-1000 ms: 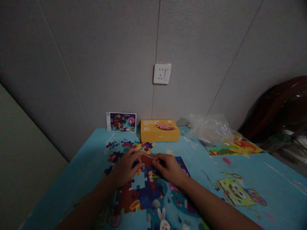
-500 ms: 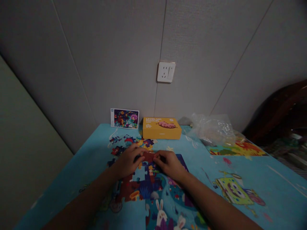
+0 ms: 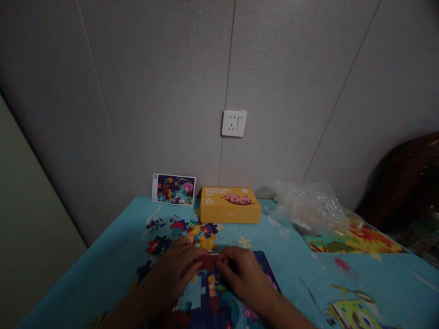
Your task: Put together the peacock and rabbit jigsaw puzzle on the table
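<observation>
Between my two hands is a reddish-brown puzzle piece (image 3: 208,262), at the upper edge of a partly joined jigsaw puzzle (image 3: 214,301). My left hand (image 3: 180,265) pinches the piece's left side with thumb and fingers. On its right side, the thumb and curled fingers of my right hand (image 3: 242,276) grip it. A gap in the joined pieces lets the blue tablecloth show through. Loose puzzle pieces (image 3: 159,246) lie beyond and to the left of my left hand. My forearms and the frame's bottom edge hide part of the puzzle.
A picture card (image 3: 174,189) leans against the wall, left of a yellow puzzle box (image 3: 229,211). To the right, a clear plastic bag (image 3: 308,208) rests over a colourful printed sheet (image 3: 360,237). A wall socket (image 3: 234,123) sits above the blue tablecloth (image 3: 295,274).
The view has tilted upward, so the table and everything on it appear lower. Both hands stay on the reddish-brown piece, with little visible movement over the puzzle.
</observation>
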`<control>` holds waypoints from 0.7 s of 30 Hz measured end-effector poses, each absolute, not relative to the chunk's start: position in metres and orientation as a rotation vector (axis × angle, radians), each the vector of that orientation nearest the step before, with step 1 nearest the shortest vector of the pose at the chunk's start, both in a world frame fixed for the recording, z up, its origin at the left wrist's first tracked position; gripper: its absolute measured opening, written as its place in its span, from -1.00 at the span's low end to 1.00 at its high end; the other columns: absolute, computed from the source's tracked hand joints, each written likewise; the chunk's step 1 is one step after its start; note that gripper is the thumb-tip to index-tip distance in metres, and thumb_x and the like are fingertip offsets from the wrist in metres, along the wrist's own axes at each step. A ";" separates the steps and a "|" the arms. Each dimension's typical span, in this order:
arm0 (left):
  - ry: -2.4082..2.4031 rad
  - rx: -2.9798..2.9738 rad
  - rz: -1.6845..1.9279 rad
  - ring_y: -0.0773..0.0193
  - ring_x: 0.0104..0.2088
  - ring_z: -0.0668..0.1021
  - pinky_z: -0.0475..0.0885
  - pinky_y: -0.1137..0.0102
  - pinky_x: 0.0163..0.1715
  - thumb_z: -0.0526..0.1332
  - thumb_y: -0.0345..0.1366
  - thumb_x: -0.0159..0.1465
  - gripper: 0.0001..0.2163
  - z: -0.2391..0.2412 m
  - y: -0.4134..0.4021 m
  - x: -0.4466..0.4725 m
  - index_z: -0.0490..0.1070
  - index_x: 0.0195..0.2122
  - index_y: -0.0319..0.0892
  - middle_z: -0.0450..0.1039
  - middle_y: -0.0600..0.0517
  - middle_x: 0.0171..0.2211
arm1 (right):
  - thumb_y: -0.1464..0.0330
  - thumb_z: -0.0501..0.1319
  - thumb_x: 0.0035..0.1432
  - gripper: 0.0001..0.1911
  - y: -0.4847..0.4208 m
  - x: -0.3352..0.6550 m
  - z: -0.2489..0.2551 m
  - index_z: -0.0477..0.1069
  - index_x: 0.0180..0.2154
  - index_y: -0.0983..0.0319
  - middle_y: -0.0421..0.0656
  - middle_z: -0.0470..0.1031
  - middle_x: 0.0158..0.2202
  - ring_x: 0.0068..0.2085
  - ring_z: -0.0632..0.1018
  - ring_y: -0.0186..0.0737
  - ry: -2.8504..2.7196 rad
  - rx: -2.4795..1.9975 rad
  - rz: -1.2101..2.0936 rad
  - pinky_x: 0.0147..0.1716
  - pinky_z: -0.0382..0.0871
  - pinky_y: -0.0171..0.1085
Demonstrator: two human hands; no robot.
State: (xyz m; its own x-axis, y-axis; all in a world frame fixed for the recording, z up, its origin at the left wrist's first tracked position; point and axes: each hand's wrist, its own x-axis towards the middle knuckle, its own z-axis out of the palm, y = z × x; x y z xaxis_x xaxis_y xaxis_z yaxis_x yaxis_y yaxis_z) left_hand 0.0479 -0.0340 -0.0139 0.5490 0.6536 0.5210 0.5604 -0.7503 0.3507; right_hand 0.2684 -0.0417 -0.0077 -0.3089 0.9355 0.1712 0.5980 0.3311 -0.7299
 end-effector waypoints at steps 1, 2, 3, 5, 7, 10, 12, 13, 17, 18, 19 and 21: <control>1.042 2.640 0.982 0.22 -0.12 0.47 0.44 0.36 -0.10 0.12 -0.47 0.33 -0.74 -0.015 -0.034 0.048 0.41 -0.02 -0.05 0.48 0.02 -0.24 | 0.40 0.17 0.16 -0.85 -0.041 0.268 -0.007 0.47 -0.43 0.26 -0.21 0.45 -0.49 -0.45 0.40 -0.33 -2.019 -1.342 0.737 -0.43 0.15 -0.36; 1.043 2.641 0.983 0.22 -0.12 0.47 0.43 0.37 -0.10 0.12 -0.47 0.33 -0.74 -0.016 -0.033 0.048 0.40 -0.01 -0.05 0.48 0.02 -0.23 | 0.41 0.17 0.16 -0.85 -0.041 0.268 -0.007 0.47 -0.43 0.26 -0.21 0.45 -0.49 -0.45 0.40 -0.33 -2.025 -1.344 0.733 -0.42 0.15 -0.36; 1.048 2.639 0.983 0.22 -0.11 0.47 0.43 0.37 -0.10 0.12 -0.47 0.33 -0.74 -0.017 -0.033 0.048 0.40 -0.01 -0.05 0.48 0.02 -0.22 | 0.41 0.17 0.16 -0.85 -0.041 0.268 -0.007 0.47 -0.43 0.26 -0.21 0.45 -0.49 -0.45 0.40 -0.33 -2.030 -1.346 0.729 -0.42 0.15 -0.36; 1.050 2.641 0.989 0.23 -0.12 0.48 0.44 0.39 -0.12 0.13 -0.45 0.33 -0.76 -0.018 -0.032 0.047 0.41 -0.02 -0.06 0.49 0.02 -0.23 | 0.41 0.17 0.16 -0.85 -0.041 0.268 -0.007 0.49 -0.41 0.25 -0.20 0.46 -0.48 -0.44 0.41 -0.31 -2.032 -1.348 0.723 -0.41 0.16 -0.36; 1.036 2.663 1.003 0.23 -0.17 0.49 0.45 0.39 -0.15 0.11 -0.42 0.34 -0.78 -0.018 -0.028 0.043 0.43 -0.04 -0.08 0.50 0.01 -0.26 | 0.41 0.17 0.16 -0.85 -0.042 0.268 -0.006 0.51 -0.38 0.25 -0.19 0.48 -0.47 -0.42 0.43 -0.29 -2.030 -1.349 0.717 -0.39 0.18 -0.35; 1.137 2.687 1.069 0.23 -0.23 0.51 0.45 0.34 -0.16 -0.02 -0.43 0.37 -0.72 -0.017 -0.018 0.032 0.47 -0.09 -0.13 0.52 -0.01 -0.31 | 0.40 0.15 0.17 -0.85 -0.040 0.269 -0.006 0.50 -0.37 0.25 -0.17 0.50 -0.43 -0.38 0.46 -0.26 -2.010 -1.376 0.690 -0.35 0.20 -0.34; 1.434 2.622 1.134 0.19 -0.27 0.52 0.45 0.27 -0.17 -0.04 -0.43 0.33 -0.69 -0.017 -0.008 0.023 0.50 -0.17 -0.15 0.53 -0.04 -0.32 | 0.39 0.14 0.19 -0.83 -0.037 0.273 -0.006 0.48 -0.37 0.25 -0.15 0.51 -0.43 -0.38 0.46 -0.25 -1.978 -1.410 0.652 -0.36 0.20 -0.33; 1.607 2.575 1.139 0.15 -0.24 0.52 0.44 0.23 -0.16 -0.04 -0.42 0.29 -0.69 -0.018 -0.002 0.018 0.51 -0.20 -0.16 0.54 -0.06 -0.29 | 0.38 0.12 0.20 -0.82 -0.035 0.275 -0.007 0.47 -0.37 0.25 -0.15 0.51 -0.43 -0.39 0.46 -0.25 -1.957 -1.426 0.628 -0.36 0.20 -0.33; 2.025 2.476 0.922 -0.02 -0.10 0.53 0.37 0.08 -0.01 0.03 -0.26 0.25 -0.68 -0.025 0.014 0.002 0.53 -0.15 -0.24 0.55 -0.19 -0.15 | 0.34 0.11 0.21 -0.80 -0.022 0.284 -0.010 0.45 -0.38 0.26 -0.14 0.52 -0.43 -0.40 0.45 -0.26 -1.852 -1.497 0.535 -0.37 0.19 -0.33; 2.060 2.482 0.838 -0.03 -0.08 0.53 0.36 0.08 0.01 0.04 -0.19 0.25 -0.65 -0.027 0.016 -0.003 0.52 -0.14 -0.24 0.56 -0.20 -0.13 | 0.34 0.11 0.21 -0.80 -0.019 0.285 -0.012 0.46 -0.37 0.27 -0.14 0.52 -0.44 -0.40 0.45 -0.26 -1.826 -1.513 0.526 -0.37 0.18 -0.33; 2.081 2.490 0.769 -0.05 -0.06 0.53 0.35 0.07 0.02 0.04 -0.15 0.24 -0.63 -0.029 0.018 -0.008 0.52 -0.13 -0.25 0.56 -0.22 -0.12 | 0.35 0.12 0.21 -0.81 -0.017 0.285 -0.014 0.47 -0.36 0.27 -0.14 0.53 -0.43 -0.40 0.46 -0.27 -1.807 -1.522 0.525 -0.38 0.18 -0.34; 2.092 2.491 0.654 -0.08 -0.03 0.52 0.35 0.07 0.03 0.06 -0.05 0.22 -0.59 -0.032 0.021 -0.017 0.52 -0.15 -0.24 0.55 -0.22 -0.08 | 0.35 0.14 0.19 -0.82 -0.016 0.285 -0.018 0.49 -0.36 0.28 -0.15 0.52 -0.44 -0.42 0.45 -0.29 -1.806 -1.527 0.525 -0.41 0.16 -0.35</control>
